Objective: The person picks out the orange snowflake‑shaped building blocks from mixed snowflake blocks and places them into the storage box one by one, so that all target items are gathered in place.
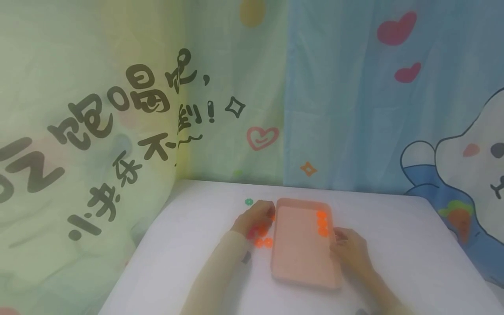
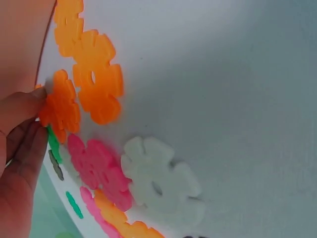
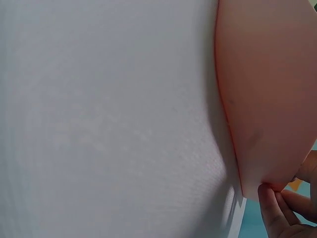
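Observation:
An orange flower-shaped plastic disc (image 2: 62,106) is pinched between the thumb and fingers of my left hand (image 1: 257,215), just left of the pink tray (image 1: 301,258). My right hand (image 1: 351,249) grips the tray's right rim, fingertips on its outer wall (image 3: 267,124) in the right wrist view. Inside the tray, several orange discs (image 1: 322,224) lie in a column along the right side. Below my left hand are more orange discs (image 2: 98,77), pink ones (image 2: 101,171) and a white one (image 2: 161,181).
Farther back on the white table (image 1: 393,227) lies a green disc (image 1: 249,201). A dark disc (image 1: 246,257) shows beside my left sleeve. Printed curtains (image 1: 236,65) hang behind the table and along its left side.

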A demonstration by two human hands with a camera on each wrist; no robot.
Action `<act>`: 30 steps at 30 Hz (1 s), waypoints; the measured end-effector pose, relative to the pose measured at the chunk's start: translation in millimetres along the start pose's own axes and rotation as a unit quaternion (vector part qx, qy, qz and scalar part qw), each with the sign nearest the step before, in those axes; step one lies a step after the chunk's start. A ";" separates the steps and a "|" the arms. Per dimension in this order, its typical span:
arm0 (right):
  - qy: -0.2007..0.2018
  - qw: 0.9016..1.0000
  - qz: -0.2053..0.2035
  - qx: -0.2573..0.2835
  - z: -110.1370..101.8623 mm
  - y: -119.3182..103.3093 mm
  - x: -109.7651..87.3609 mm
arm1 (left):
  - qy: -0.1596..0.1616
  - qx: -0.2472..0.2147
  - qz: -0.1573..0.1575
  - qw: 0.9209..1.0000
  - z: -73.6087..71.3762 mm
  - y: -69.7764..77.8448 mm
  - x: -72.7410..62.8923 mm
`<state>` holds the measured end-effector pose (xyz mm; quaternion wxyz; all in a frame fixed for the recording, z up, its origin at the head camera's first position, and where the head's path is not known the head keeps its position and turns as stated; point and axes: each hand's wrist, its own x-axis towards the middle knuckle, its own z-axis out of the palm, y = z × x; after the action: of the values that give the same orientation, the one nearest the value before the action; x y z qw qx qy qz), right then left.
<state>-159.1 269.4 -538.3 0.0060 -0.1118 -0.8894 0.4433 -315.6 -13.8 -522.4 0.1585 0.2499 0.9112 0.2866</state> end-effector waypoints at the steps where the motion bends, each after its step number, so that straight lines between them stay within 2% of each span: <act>1: -0.001 1.000 0.004 -0.002 0.5 -0.3 0.3 | 0.001 0.000 -0.002 1.000 0.3 0.4 -0.3; 6: 0.002 1.000 0.001 -0.015 3.7 9.9 8.0 | 0.014 0.007 0.008 1.000 3.2 -0.7 1.4; 10: 0.003 1.000 -0.013 -0.016 4.7 18.7 12.4 | 0.030 0.016 0.029 0.999 5.3 -2.9 2.1; 17: -0.004 0.999 0.000 -0.035 3.3 8.7 8.2 | 0.033 -0.013 0.025 0.999 5.6 -5.6 -5.1; 19: -0.004 0.999 0.000 -0.039 2.9 6.9 6.9 | 0.035 -0.011 0.033 0.999 6.3 -7.9 -5.3; 25: -0.001 0.999 -0.015 -0.030 3.4 12.0 8.2 | 0.034 -0.017 0.055 0.998 6.4 -13.7 -4.7; 30: 0.006 0.999 -0.027 -0.030 3.8 14.7 9.4 | 0.036 -0.012 0.055 0.998 6.4 -15.5 -4.0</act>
<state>-165.8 276.9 -553.1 0.0199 -0.0908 -0.9047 0.4158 -315.2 -24.1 -536.2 0.1122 0.2872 0.8979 0.3143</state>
